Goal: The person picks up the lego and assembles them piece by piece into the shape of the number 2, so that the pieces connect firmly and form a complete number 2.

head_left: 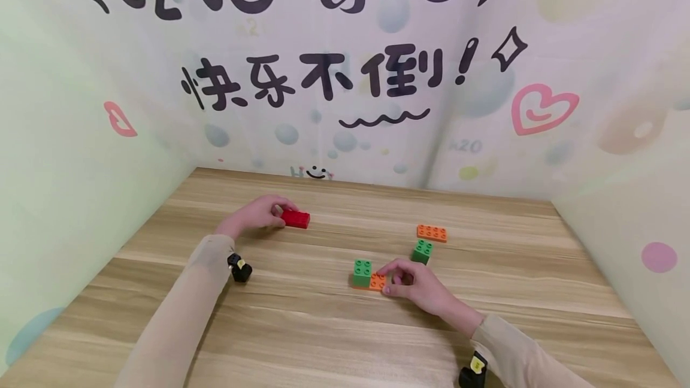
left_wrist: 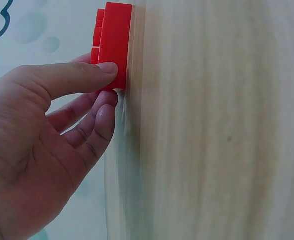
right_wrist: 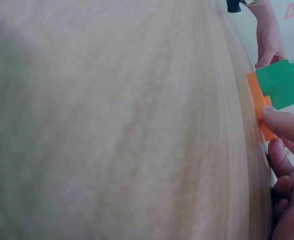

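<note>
On the left of the table, my left hand pinches one end of a red toy building brick. The left wrist view shows my thumb across the side of that red brick, whose studs face away from the palm. Near the middle, an orange building plate lies flat with a green building brick standing on its left half. My right hand pinches the right end of this plate between thumb and index finger. In the right wrist view the thumb lies against the orange plate, and other fingers are partly hidden.
Just behind my right hand stands a loose green brick. Farther back lies another orange plate, studs up. The wooden table meets a printed cloth backdrop at its far edge, with pale walls on both sides.
</note>
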Motion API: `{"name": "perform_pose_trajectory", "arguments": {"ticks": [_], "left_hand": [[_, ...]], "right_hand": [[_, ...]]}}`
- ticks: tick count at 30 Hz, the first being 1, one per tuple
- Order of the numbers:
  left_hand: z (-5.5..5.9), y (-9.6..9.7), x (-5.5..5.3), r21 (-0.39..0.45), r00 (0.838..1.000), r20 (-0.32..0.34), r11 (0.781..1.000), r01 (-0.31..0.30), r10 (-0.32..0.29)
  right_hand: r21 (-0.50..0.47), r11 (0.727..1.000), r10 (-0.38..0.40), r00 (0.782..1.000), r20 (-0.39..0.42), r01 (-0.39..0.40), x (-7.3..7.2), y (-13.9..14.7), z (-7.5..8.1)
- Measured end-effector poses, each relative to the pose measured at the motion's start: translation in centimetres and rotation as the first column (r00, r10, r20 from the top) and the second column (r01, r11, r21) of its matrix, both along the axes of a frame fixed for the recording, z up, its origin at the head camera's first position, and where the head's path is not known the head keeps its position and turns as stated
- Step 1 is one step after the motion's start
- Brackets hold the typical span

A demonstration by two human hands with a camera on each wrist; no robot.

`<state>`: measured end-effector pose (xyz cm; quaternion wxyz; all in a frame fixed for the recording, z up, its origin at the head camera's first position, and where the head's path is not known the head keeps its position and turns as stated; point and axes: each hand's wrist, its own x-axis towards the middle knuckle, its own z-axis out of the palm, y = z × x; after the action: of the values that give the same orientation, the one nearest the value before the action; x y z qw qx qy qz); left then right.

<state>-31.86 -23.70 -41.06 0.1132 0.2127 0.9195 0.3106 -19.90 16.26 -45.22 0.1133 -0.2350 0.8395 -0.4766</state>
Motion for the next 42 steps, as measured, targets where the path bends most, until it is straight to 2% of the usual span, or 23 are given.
{"name": "perform_pose_trajectory", "arguments": {"ticks": [19,25,28,36,42], "left_hand": [[-0.6,-0.1,0.1,-0.005,0.999,-0.035,1.0,-0.009,0.009],[-0.3,0.1,0.2,0.007,0.999,-0.022,1.0,-0.028,0.029],[-0.1,0.1,0.3,0.019,0.999,-0.025,1.0,-0.019,0.02],[0.4,0.8,1.3,0.054,0.996,-0.086,0.999,0.002,0.003],[0.3,1.4,1.7,0.086,0.99,-0.139,0.996,0.02,-0.008]], "right_hand": [[0.008,1.0,-0.007,1.0,0.013,0.007,0.3,-0.1,0.2],[0.009,1.0,-0.007,1.0,0.015,0.007,0.3,-0.1,0.2],[0.005,1.0,-0.006,1.0,0.015,0.006,0.2,-0.1,0.3],[0.001,1.0,-0.005,1.0,0.019,0.005,0.3,-0.1,0.3],[0.002,1.0,-0.006,1.0,0.013,0.006,0.2,-0.1,0.2]]}}
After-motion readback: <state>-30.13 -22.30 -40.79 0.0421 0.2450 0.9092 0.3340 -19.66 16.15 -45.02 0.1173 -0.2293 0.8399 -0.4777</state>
